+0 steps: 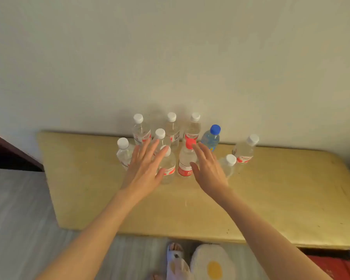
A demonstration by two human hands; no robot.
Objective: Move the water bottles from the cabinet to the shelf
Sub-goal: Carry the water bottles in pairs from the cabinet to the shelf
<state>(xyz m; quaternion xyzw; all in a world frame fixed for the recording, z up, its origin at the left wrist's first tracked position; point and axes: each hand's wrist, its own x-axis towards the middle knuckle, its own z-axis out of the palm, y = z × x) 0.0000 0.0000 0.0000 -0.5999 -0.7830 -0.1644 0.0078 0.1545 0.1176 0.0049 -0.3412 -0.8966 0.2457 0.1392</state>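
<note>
Surface: a yellowish cabinet top (271, 199) set against a pale wall (170, 47); whether it is the cabinet or the shelf of the task cannot be told from this view.
Bottles: ten water bottles stand upright in a loose cluster near the wall, most white-capped, with one blue-capped bottle (210, 138) and one red-capped bottle (187, 158) among them.
Left hand (144, 168): spread flat, fingers straight, holding nothing; it hangs over a front white-capped bottle (168, 168), its fingertips near the cap.
Right hand (207, 168): also spread and empty, just right of the red-capped bottle, thumb toward its label.
Outlying bottles: a white-capped bottle at far right (245, 152) stands apart from the rest, and a low one (228, 164) sits just beside the right hand.
Step in hand: likely a reach, each hand toward a front bottle.
Doing it well: take the front bottles first; wrap each around the body below the shoulder, not by the cap.
Lift: straight up before pulling back, since neighbours stand close and could topple.
Risk: a wide-spread hand may brush the bottles behind; close the fingers early.
Floor: grey boards (18, 219) below, with fried-egg slippers (210, 263) at the bottom edge.
</note>
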